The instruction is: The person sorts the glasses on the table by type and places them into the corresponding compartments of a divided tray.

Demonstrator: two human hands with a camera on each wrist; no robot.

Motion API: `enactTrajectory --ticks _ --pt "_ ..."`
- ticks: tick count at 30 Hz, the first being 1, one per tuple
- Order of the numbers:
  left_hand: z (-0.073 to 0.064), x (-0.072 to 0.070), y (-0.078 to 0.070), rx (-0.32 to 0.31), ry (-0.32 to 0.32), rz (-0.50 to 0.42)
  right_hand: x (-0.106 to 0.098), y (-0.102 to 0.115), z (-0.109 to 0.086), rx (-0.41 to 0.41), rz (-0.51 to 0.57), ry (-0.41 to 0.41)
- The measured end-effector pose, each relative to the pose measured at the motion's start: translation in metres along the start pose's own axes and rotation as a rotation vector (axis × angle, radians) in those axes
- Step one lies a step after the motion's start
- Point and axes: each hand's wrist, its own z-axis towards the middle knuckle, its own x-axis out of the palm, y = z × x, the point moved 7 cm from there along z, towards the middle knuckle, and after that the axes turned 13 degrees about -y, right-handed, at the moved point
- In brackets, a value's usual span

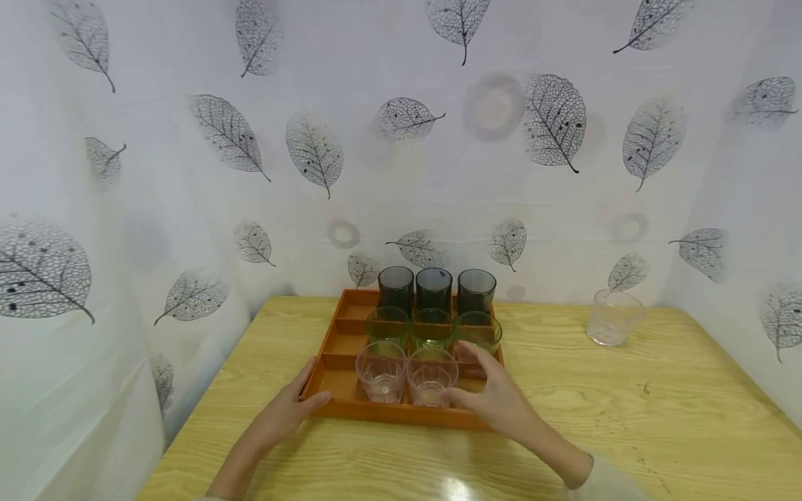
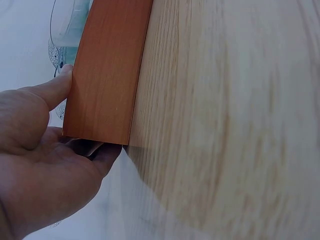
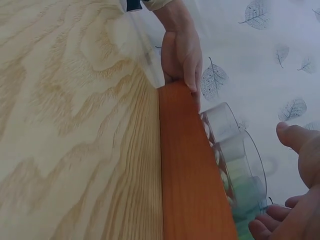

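Observation:
An orange-brown wooden tray (image 1: 401,413) with long compartments lies on the table. My left hand (image 1: 283,417) grips its front left corner; in the left wrist view the thumb (image 2: 59,86) lies at the rim and the fingers reach round the end. Two clear glasses stand upright in the front compartment, a left one (image 1: 381,376) and a right one (image 1: 432,379). Beside the right one is my right hand (image 1: 501,402), thumb and fingers spread. In the right wrist view a gap shows between that thumb (image 3: 296,136) and the glass (image 3: 252,165).
Behind the clear glasses, the tray holds a row of green glasses (image 1: 432,332), then a row of dark grey glasses (image 1: 434,289). Another clear glass (image 1: 612,321) stands apart at the table's back right. A leaf-patterned curtain (image 1: 401,202) hangs behind the table (image 1: 626,410).

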Motion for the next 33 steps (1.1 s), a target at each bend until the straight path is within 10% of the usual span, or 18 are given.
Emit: enactTrajectory --ticks 33 --pt "0.001 -0.001 0.0 0.012 -0.012 0.021 -0.124 -0.063 -0.025 -0.066 -0.081 -0.198"
